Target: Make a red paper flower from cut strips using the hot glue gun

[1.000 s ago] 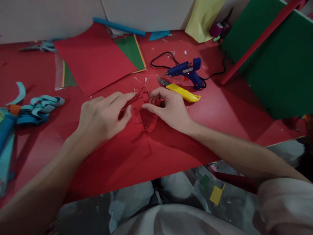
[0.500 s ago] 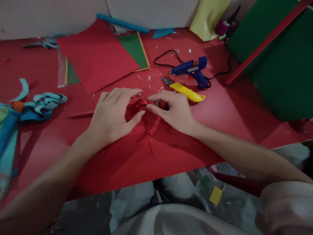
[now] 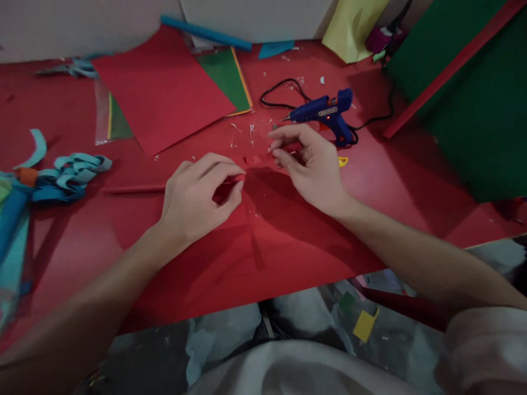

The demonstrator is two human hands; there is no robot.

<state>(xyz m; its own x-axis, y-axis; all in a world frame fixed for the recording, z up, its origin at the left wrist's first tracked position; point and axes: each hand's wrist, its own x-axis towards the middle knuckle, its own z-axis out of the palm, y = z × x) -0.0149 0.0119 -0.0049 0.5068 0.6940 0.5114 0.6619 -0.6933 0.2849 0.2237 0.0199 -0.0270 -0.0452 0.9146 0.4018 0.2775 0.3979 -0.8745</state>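
Pinched between the thumb and fingers of my left hand (image 3: 200, 200) is a red paper strip (image 3: 236, 178), mostly hidden by the hand. My right hand (image 3: 315, 167) hovers up and to the right, fingers curled toward the thumb. Something red (image 3: 291, 147) shows between its fingers, but I cannot make out its kind. Under that hand lies the yellow utility knife (image 3: 343, 161), nearly all covered. Just beyond sits the blue glue gun (image 3: 323, 109), its small light lit. A thin red paper roll (image 3: 134, 190) extends leftward from behind my left hand.
Red sheets (image 3: 164, 88) lie over green paper at the back left, near scissors (image 3: 78, 67). A blue paper flower piece (image 3: 78, 173) is at the left. A green board (image 3: 465, 109) stands at the right. The glue gun's black cord (image 3: 284, 82) loops behind it.
My hands have moved apart. The right hand has gone up and right, over the yellow knife. My left hand has closed on the red strip; the loop between the hands is out of sight.
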